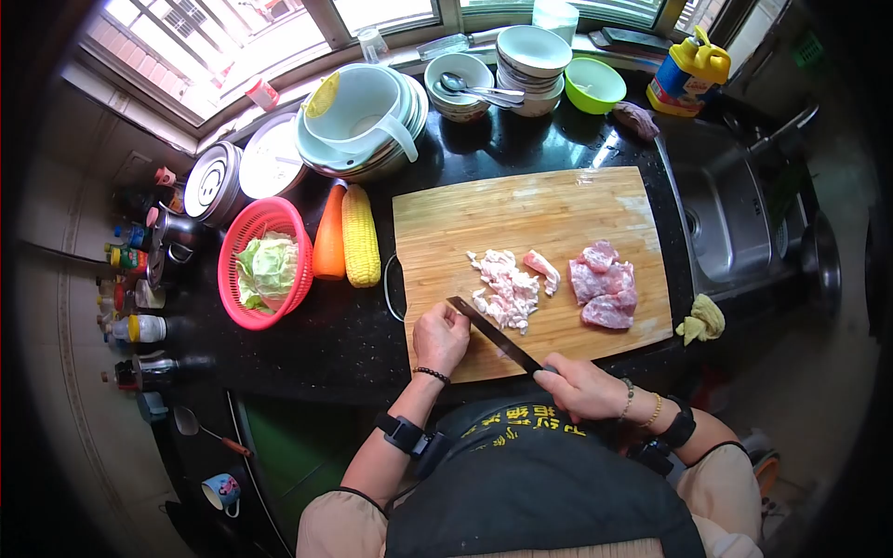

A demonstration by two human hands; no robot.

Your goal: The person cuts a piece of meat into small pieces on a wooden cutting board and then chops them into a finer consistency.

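Observation:
My right hand [581, 387] grips the handle of a kitchen knife [498, 337], whose dark blade slants up and left over the cutting board's near part. By the blade's tip is my left hand [441, 338], its fingers curled and pressed together; whatever they may hold is hidden. Just beyond the blade, thin slices of pale pink meat [505, 286] lie in a loose pile on the wooden cutting board [521, 205]. A small strip of meat [541, 271] sits right of the pile. Farther right rest larger chunks of raw meat [605, 286].
Left of the board lie corn [360, 237], a carrot [329, 237] and a red basket [305, 279] holding leafy cabbage [268, 270]. Stacked bowls [534, 53] and a white colander [349, 116] stand behind. A sink [730, 219] and a crumpled yellowish cloth [701, 320] are at right.

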